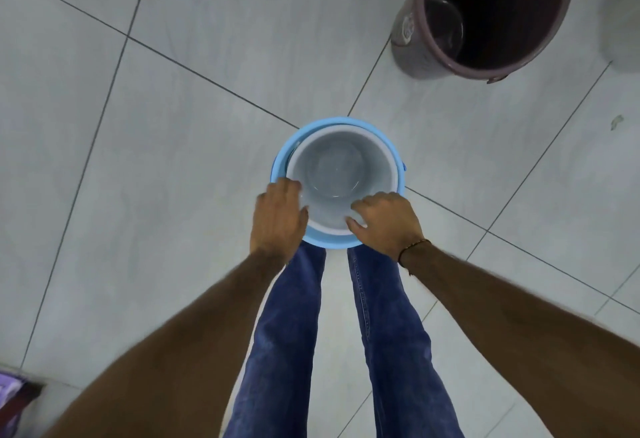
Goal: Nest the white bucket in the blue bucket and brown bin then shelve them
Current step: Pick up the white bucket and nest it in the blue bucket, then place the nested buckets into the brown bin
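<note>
Pale white round plastic bucket point(341, 174) sits inside a light sky-blue plastic bucket point(281, 160). The tall round plastic bin point(420, 57) is dull maroon-brown, nearly black inside. Floor is light grey square tiles point(180, 126) with thin dark grout lines. Jeans point(287, 333) are mid-blue denim.

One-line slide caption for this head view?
Both hands, left hand and right hand, grip the white bucket nested inside the blue bucket; brown bin stands apart.
</note>
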`<state>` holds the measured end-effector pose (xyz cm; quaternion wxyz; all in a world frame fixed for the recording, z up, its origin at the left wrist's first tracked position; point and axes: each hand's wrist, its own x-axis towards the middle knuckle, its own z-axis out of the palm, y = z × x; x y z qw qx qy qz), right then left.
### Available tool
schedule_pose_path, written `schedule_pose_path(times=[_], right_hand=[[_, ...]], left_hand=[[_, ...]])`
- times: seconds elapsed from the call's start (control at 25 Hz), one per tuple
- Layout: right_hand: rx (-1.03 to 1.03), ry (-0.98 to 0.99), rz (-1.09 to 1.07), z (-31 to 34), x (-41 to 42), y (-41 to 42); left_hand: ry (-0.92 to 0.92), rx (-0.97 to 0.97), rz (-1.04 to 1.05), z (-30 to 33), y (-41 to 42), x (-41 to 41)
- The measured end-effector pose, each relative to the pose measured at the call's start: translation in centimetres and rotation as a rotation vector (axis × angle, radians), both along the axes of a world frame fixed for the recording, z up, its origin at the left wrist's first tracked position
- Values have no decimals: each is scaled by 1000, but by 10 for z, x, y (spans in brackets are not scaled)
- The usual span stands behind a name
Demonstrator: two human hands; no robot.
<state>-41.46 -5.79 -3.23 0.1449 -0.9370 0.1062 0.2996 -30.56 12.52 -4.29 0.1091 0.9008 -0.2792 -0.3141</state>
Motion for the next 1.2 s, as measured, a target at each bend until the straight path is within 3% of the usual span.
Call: schedule_pose_path(times=[0.04, 0.12, 0.2, 0.24, 0.32, 0.56, 0.84, 1.04, 1.2], right_hand=[[-39, -121, -198, 0, 2, -6], [-117, -201, -713, -4, 11, -24], [-20, 26, -1207, -16, 24, -50], [103, 175, -1344, -24, 30, -62], [312, 353, -1387, -36, 36, -77], [307, 187, -1259, -21, 44, -70], [409, 86, -1302, 133, 110, -94], [462, -98, -1416, 262, 139, -161], [360, -236, -1484, 330, 131, -234]], left_hand=[[13, 43, 235, -2, 2, 4], [355, 192, 793, -7, 0, 18], [837, 203, 1184, -12, 0, 25], [933, 155, 1242, -18, 1, 25], [919, 80, 1252, -27, 3, 21], [623, 28, 1125, -7, 4, 34], [360, -29, 832, 152, -31, 149], [280, -199, 673, 285, -112, 210], [276, -317, 558, 345, -197, 217]])
